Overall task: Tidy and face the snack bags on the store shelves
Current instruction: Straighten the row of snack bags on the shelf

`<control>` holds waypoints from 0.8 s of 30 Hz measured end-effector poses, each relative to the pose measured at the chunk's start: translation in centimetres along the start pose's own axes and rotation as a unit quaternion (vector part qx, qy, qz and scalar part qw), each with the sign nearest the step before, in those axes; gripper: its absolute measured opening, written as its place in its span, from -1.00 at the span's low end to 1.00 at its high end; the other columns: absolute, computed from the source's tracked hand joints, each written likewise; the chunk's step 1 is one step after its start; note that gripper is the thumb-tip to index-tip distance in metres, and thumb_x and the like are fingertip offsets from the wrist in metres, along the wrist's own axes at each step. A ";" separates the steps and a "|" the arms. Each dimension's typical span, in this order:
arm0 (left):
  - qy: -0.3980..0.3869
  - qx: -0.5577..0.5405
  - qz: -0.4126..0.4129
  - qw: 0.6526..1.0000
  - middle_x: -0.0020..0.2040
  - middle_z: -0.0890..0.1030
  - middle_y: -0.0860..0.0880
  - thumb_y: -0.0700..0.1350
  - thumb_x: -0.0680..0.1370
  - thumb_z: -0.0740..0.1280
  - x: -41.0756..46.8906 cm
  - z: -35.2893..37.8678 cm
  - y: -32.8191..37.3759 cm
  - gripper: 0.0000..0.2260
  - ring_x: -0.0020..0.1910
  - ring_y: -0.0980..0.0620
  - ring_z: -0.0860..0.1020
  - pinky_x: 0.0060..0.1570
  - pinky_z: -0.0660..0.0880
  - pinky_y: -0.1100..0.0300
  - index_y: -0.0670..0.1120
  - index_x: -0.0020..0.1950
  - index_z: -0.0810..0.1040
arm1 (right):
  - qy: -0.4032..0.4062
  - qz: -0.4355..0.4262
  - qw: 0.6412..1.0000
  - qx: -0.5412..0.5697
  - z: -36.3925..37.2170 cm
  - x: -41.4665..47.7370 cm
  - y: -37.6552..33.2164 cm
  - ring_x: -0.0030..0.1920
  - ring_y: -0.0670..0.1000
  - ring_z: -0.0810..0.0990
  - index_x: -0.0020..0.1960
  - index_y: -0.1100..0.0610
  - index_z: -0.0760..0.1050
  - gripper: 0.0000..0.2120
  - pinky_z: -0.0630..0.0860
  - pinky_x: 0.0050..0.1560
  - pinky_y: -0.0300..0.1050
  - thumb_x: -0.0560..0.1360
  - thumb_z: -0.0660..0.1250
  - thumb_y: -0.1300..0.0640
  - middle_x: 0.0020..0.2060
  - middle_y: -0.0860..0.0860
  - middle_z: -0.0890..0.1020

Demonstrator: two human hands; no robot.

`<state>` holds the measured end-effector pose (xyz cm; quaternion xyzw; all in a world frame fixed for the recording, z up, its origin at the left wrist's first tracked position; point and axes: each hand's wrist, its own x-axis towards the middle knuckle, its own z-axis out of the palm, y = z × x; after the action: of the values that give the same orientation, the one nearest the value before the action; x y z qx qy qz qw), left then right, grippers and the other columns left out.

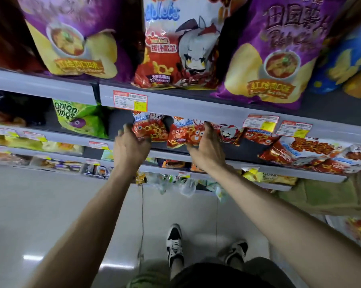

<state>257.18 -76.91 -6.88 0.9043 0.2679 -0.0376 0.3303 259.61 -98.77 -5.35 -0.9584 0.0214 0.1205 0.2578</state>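
Observation:
Two small red snack bags stand side by side on the second shelf under the grey shelf edge. My left hand grips the left red bag at its left side, fingers curled over its edge. My right hand holds the right red bag, with the thumb below and the fingers on its right side. More small red bags lie further right on the same shelf, some fallen flat.
The top shelf carries large purple chip bags and a big red-and-white bag. A green onion rings bag stands left of my hands. Lower shelves hold several mixed packets. My shoes are on the pale floor.

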 end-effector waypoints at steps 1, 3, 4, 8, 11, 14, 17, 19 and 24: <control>0.005 -0.022 -0.008 1.000 0.38 0.49 -0.31 0.04 0.54 0.45 1.4 -0.1 0.2 -0.35 0.36 -0.40 0.46 0.28 0.44 -0.22 -0.20 0.53 0.33 | 0.001 0.026 1.000 0.012 0.5 0.9 -0.5 0.63 0.17 0.16 0.68 0.20 -0.05 -0.05 0.20 0.61 0.07 0.56 0.44 -0.12 0.66 0.15 0.12; 0.006 -0.060 -0.021 0.998 0.45 0.40 -0.33 0.11 0.52 0.50 3.7 -0.1 0.8 -0.19 0.44 -0.41 0.37 0.42 0.35 -0.25 -0.25 0.59 0.23 | -0.009 0.078 0.996 0.034 1.3 2.5 -1.4 0.65 0.20 0.11 0.68 0.23 -0.11 0.02 0.17 0.62 0.06 0.56 0.42 -0.20 0.68 0.17 0.05; 0.004 -0.078 -0.030 0.996 0.48 0.38 -0.32 0.15 0.50 0.52 4.7 0.1 1.0 -0.13 0.48 -0.39 0.34 0.46 0.31 -0.25 -0.26 0.60 0.20 | -0.017 0.099 0.994 0.051 1.6 3.0 -1.7 0.66 0.21 0.10 0.68 0.23 -0.15 0.05 0.18 0.62 0.08 0.56 0.42 -0.23 0.68 0.17 0.02; -0.035 -0.176 -0.077 0.981 0.51 0.41 -0.23 0.23 0.42 0.61 7.9 1.5 1.7 -0.04 0.51 -0.29 0.38 0.50 0.32 -0.12 -0.19 0.59 0.22 | -0.017 0.159 0.984 0.084 2.6 5.1 -2.6 0.65 0.25 0.07 0.68 0.23 -0.20 0.14 0.20 0.62 0.14 0.51 0.42 -0.32 0.68 0.19 -0.02; -0.054 -0.228 -0.091 0.968 0.43 0.55 -0.13 0.19 0.43 0.62 8.6 2.8 1.3 -0.17 0.42 -0.19 0.51 0.40 0.43 0.00 -0.13 0.54 0.35 | 0.002 0.204 0.974 0.095 3.3 6.4 -2.9 0.64 0.26 0.09 0.67 0.24 -0.14 0.20 0.19 0.61 0.10 0.43 0.48 -0.37 0.66 0.21 0.04; -0.041 -0.243 -0.095 0.965 0.36 0.62 -0.12 0.15 0.45 0.61 8.1 4.1 0.2 -0.29 0.32 -0.17 0.58 0.27 0.51 0.02 -0.13 0.46 0.43 | 0.023 0.232 0.966 0.115 4.4 7.1 -2.5 0.53 0.27 0.29 0.63 0.22 0.05 0.14 0.38 0.49 0.14 0.37 0.57 -0.31 0.56 0.23 0.26; -0.007 -0.235 -0.087 0.968 0.29 0.64 -0.13 0.11 0.47 0.61 7.7 4.5 -0.1 -0.37 0.26 -0.18 0.61 0.22 0.54 0.00 -0.16 0.38 0.46 | 0.032 0.232 0.959 0.159 4.6 7.0 -1.7 0.45 0.25 0.41 0.56 0.20 0.20 0.06 0.47 0.43 0.14 0.31 0.65 -0.23 0.48 0.19 0.38; 0.016 -0.233 -0.079 0.969 0.27 0.65 -0.13 0.05 0.46 0.61 7.4 4.4 -0.1 -0.39 0.24 -0.19 0.62 0.22 0.56 -0.03 -0.17 0.36 0.45 | 0.039 0.224 0.955 0.189 4.6 6.6 -1.1 0.43 0.23 0.47 0.55 0.22 0.25 0.08 0.50 0.40 0.08 0.27 0.68 -0.20 0.46 0.18 0.44; 0.057 -0.250 -0.027 0.966 0.25 0.66 -0.01 0.00 0.38 0.65 5.5 3.9 -0.5 -0.30 0.22 -0.10 0.64 0.23 0.57 0.01 -0.10 0.42 0.43 | 0.090 0.169 0.943 0.273 4.4 4.5 0.7 0.16 0.06 0.63 0.26 0.09 0.49 -0.21 0.56 0.21 -0.06 0.18 0.73 -0.17 0.15 -0.03 0.64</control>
<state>262.04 -76.44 -11.59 0.7857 0.3118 0.0730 0.5292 262.89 -97.05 -10.49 -0.8403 0.2377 0.0653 0.4828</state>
